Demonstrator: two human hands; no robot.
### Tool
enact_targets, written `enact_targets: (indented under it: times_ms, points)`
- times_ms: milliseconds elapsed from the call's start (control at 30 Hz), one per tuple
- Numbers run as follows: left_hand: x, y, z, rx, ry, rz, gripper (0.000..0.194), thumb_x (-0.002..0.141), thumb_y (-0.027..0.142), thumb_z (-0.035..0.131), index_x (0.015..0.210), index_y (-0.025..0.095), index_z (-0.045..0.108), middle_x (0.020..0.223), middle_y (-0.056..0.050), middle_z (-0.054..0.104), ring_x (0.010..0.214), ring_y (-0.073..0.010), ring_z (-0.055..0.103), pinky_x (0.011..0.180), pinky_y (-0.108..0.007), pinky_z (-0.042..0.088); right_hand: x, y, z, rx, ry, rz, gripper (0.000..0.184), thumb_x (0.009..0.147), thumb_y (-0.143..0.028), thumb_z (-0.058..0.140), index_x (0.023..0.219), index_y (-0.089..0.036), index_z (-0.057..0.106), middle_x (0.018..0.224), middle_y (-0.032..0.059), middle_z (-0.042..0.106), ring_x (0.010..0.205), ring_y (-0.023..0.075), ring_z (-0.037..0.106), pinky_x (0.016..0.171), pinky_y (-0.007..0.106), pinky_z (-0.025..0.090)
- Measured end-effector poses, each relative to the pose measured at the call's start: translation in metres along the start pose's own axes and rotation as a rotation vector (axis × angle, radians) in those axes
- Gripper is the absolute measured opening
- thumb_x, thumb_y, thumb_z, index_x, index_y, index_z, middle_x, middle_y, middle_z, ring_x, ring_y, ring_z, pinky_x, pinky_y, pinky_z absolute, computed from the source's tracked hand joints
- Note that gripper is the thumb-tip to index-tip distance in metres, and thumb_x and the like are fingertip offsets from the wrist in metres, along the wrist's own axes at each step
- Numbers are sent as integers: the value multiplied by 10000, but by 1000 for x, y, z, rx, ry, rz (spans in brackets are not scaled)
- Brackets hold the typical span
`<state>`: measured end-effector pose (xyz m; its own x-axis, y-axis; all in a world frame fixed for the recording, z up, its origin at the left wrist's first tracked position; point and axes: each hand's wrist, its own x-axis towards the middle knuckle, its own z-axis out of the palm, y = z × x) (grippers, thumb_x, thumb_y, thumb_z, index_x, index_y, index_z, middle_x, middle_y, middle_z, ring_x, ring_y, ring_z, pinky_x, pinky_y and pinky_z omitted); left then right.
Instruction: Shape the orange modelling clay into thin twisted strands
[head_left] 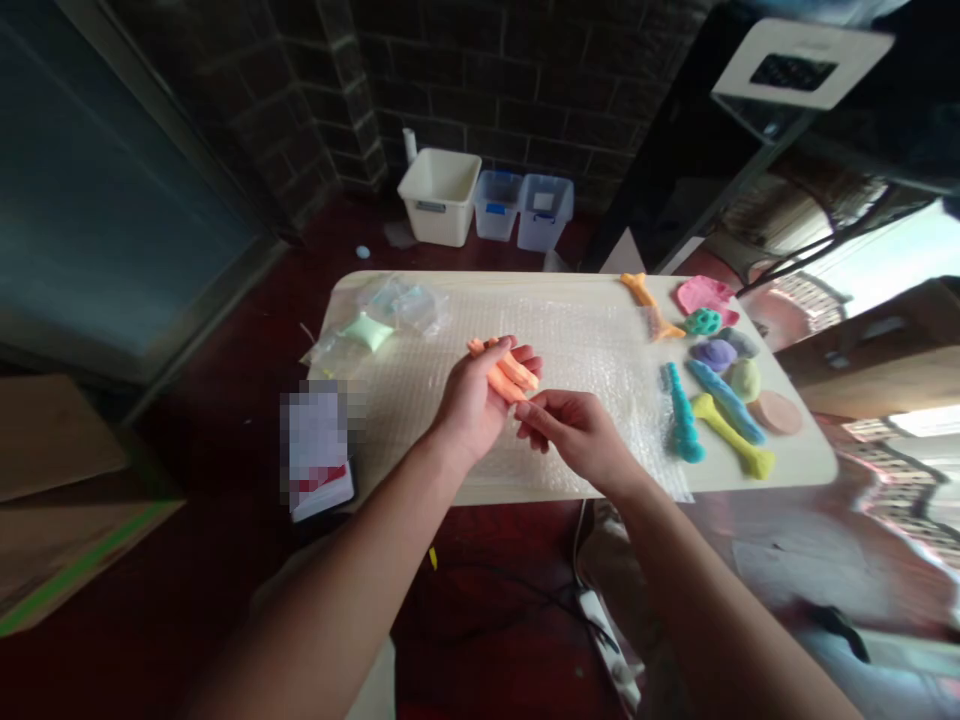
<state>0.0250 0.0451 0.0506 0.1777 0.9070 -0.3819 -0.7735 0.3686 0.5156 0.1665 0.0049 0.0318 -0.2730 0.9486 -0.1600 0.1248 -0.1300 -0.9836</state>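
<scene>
Across the worktop point(495, 490) and its bubble wrap point(600, 350), both forearms point(405, 510) reach forward, converging. The left hand point(480, 395) cups the orange clay point(516, 374); the right hand point(570, 425) pinches its near end, the long axis slanting from far left to near right.

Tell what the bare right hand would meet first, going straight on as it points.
Probably the elongated orange clay-like piece in the left hand; the right hand may already touch it.
</scene>
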Motion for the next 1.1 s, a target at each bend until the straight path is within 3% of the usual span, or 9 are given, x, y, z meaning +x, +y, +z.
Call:
enact_targets:
  times_ms: [233,300,433,567,700,800,933,1000,1100]
  points:
    - [8,9,-6,-52,21,43,82,882,200,688,861,150,625,840,-48,701,797,-173,715,894,-346,550,-2,-5,-3,2,67,8,411,860,-545,751,717,-163,703,636,35,672,542,123,544,513,262,425]
    - [11,13,-9,-70,53,54,81,875,192,682,851,158,612,826,-40,692,793,-169,709,890,-344,544,-2,-7,-8,9,174,-19,389,869,-524,748,732,-160,717,627,38,669,529,125,548,495,262,419]
    - [12,9,-13,-31,86,19,94,835,174,692,828,157,600,804,-50,680,758,-179,692,871,-368,527,-1,-8,-18,-47,513,-124,357,929,-506,688,856,-165,767,610,21,637,479,115,501,450,258,380]
    - [5,-13,-10,49,25,-144,109,839,220,692,827,140,620,815,-87,684,729,-192,668,803,-376,506,-6,-7,-15,-383,712,-264,335,990,-470,617,991,-187,796,749,66,734,601,167,621,556,307,479]
    - [-2,-33,-7,-51,-59,-196,178,853,298,716,803,156,621,783,-36,637,677,-130,588,711,-288,458,-9,-4,4,-788,578,-443,292,1034,-341,551,1090,-204,804,1030,114,788,934,263,701,858,442,547]
    - [-3,-36,-7,-116,-6,-148,185,837,288,760,809,169,621,783,-1,607,696,-102,573,718,-243,444,-10,2,21,-870,447,-483,372,1059,-282,460,1284,-168,734,1215,144,758,1158,316,662,1012,531,525]
    - [-2,-31,-11,-126,101,-141,250,888,410,728,874,173,648,893,-59,673,885,-178,676,871,-290,498,-12,8,38,-881,277,-492,543,1065,-260,371,1589,-125,414,1591,159,493,1509,355,407,1200,633,387]
    - [0,-30,-14,-126,120,-157,310,909,485,690,919,177,657,975,-100,710,989,-233,702,921,-336,519,-15,9,44,-890,215,-502,607,1068,-279,349,1652,-145,256,1689,134,329,1585,353,245,1245,655,312]
    - [2,-31,-18,-107,121,-175,405,920,575,646,1003,179,670,1083,-132,734,1051,-268,715,930,-374,551,-19,7,51,-909,153,-523,659,1073,-335,330,1673,-137,141,1730,130,204,1606,353,142,1268,661,255]
